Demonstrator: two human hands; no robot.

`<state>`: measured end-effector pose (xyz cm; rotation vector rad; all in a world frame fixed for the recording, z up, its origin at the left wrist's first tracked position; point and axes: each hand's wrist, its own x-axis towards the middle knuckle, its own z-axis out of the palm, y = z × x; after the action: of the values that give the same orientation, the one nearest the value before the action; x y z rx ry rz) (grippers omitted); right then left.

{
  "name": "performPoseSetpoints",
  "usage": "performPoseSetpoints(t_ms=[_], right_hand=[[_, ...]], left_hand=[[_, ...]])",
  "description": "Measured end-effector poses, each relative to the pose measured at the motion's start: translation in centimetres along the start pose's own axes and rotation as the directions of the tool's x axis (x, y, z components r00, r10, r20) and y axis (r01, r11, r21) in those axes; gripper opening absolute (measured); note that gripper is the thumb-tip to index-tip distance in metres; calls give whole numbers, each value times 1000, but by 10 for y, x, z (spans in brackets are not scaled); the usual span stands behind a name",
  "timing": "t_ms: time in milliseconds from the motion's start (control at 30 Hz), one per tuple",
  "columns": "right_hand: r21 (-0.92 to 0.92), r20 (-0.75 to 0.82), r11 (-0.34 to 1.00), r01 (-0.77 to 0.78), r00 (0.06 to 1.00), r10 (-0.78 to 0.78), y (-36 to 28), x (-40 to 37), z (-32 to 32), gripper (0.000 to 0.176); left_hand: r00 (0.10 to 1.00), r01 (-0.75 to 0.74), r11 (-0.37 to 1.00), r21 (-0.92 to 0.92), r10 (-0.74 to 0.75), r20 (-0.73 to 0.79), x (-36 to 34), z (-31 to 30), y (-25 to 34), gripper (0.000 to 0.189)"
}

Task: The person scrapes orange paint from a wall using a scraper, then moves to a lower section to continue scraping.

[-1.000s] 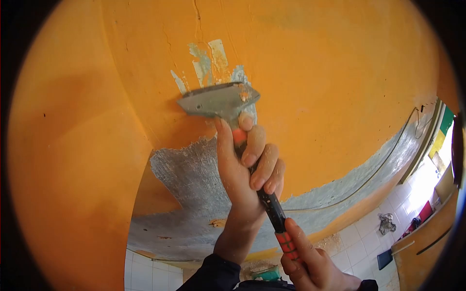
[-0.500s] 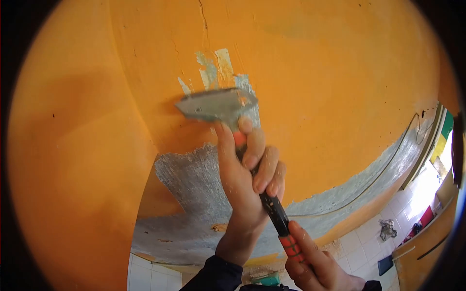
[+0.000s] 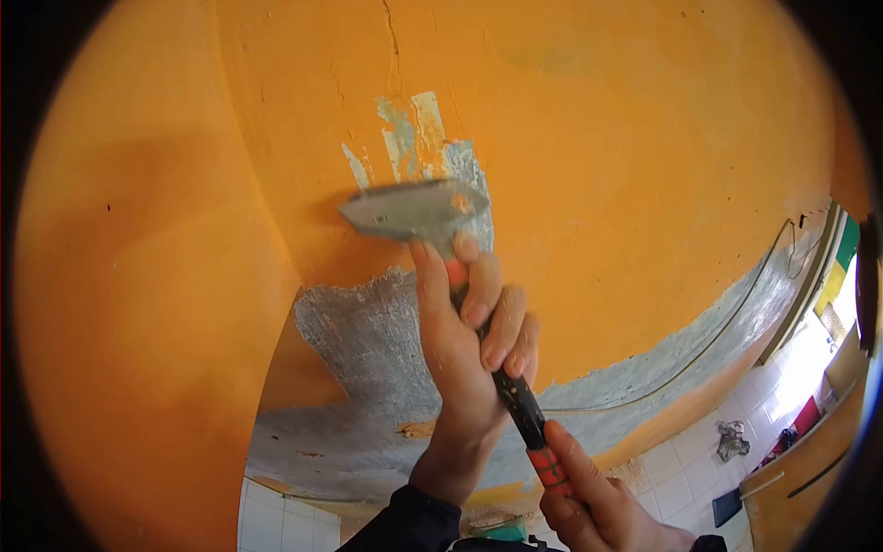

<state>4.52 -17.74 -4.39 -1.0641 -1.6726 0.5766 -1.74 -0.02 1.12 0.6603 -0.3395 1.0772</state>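
My left hand (image 3: 469, 340) is closed around the upper handle of a paint scraper (image 3: 524, 405), palm toward me, thumb close under the blade. My right hand (image 3: 602, 501) grips the red-and-black lower end of that handle. The wide metal blade (image 3: 414, 212) lies tilted near the orange painted wall (image 3: 607, 202), just below several stripped patches; whether its edge touches is hard to tell. A pale stripped strip (image 3: 469, 170) runs up behind the blade's right end. Beneath the blade, a larger grey bare area (image 3: 368, 331) has a ragged paint edge.
An inner corner and another orange wall (image 3: 138, 322) stand on the left. A cable (image 3: 681, 368) runs along the grey band toward the right. Low on the right are white tiles (image 3: 676, 460), a crumpled silvery item (image 3: 732, 442) and a wooden panel (image 3: 809, 478). A crack (image 3: 393, 41) runs above.
The scraper blade has moved slightly down the wall, and the stripped patches above it show a bit more. Both hands keep their hold on the handle.
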Motion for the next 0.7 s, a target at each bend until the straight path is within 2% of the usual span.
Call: performPoseSetpoints(t_ms=[67,167,367,467,533,567,633,700], right_hand=[[-53,-13,999,2,1000,-2,3,-1,-3,56],[4,43,999,-54,998,54,-1,1,-4,55],[30,8,997,-76,997,76,3,2,-2,53],[-29,-19,999,-20,1000,20,11,-1,1,53],[-146,-29,989,23,999,-28,18,0,3,54],[-141,-31,990,21,999,-26,18,-1,1,54],[-26,63,999,-36,997,38,7,1,-5,54],[-33,42,999,-38,998,39,12,-3,0,54]], left_hand=[[1000,13,1000,-11,-13,-1,-4,-6,-3,40],[1000,15,1000,-14,-15,17,0,-3,0,40],[1000,-3,1000,20,3,-2,-1,-3,1,40],[1000,-19,997,78,20,-19,-9,-7,-1,39],[999,-34,997,74,33,13,-4,-10,-1,39],[999,-32,997,75,31,19,-5,-12,-1,38],[1000,-20,998,52,21,-12,-6,-6,1,39],[999,-10,999,34,12,-37,-10,-9,1,39]])
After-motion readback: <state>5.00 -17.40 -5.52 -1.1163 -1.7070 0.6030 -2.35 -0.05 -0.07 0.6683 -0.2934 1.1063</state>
